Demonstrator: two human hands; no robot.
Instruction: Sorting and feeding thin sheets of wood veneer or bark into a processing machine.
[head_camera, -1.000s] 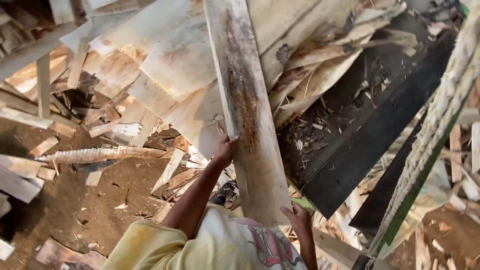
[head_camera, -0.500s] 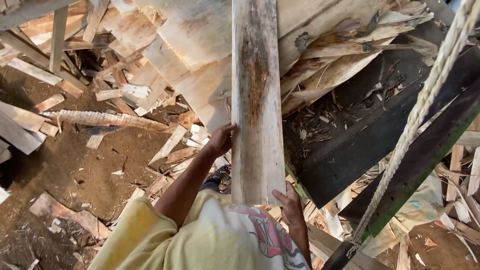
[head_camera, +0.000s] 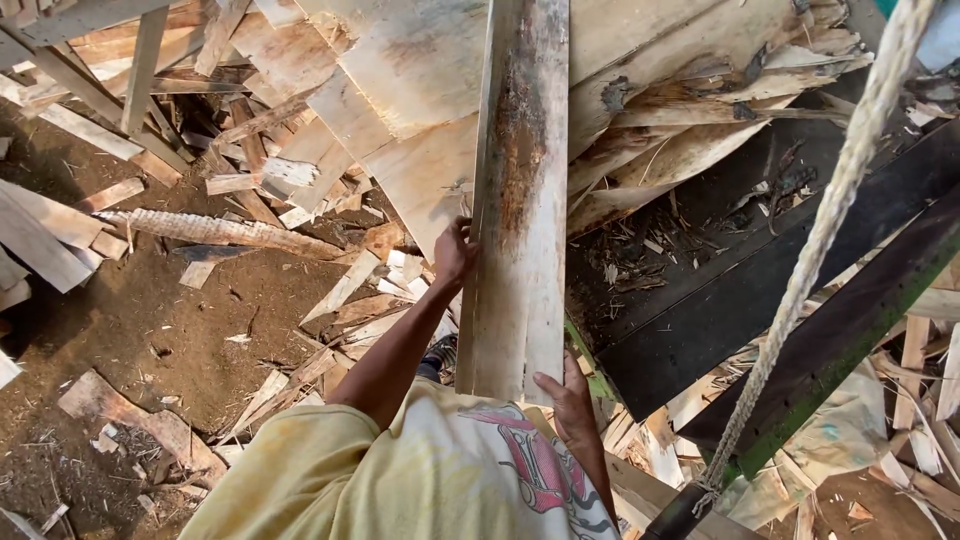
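I hold a long pale wooden plank (head_camera: 520, 210) with a dark brown stain down its middle, pointing away from me. My left hand (head_camera: 455, 252) grips its left edge partway up. My right hand (head_camera: 568, 400) grips the near end at its lower right corner. Below the plank I see my yellow printed shirt (head_camera: 420, 475). The plank's far end runs out of the top of the view, over a pile of broad pale wood sheets (head_camera: 400, 120).
Scrap boards and offcuts (head_camera: 250, 180) litter the brown sawdust ground (head_camera: 140, 330) on the left. A dark sloping trough with a green edge (head_camera: 760, 290) lies to the right. A thick twisted rope (head_camera: 820, 240) hangs diagonally at right, down to a dark handle (head_camera: 675, 515).
The plank has swung from a leftward tilt to nearly straight ahead, and the view has shifted right. Both hands keep their hold on it.
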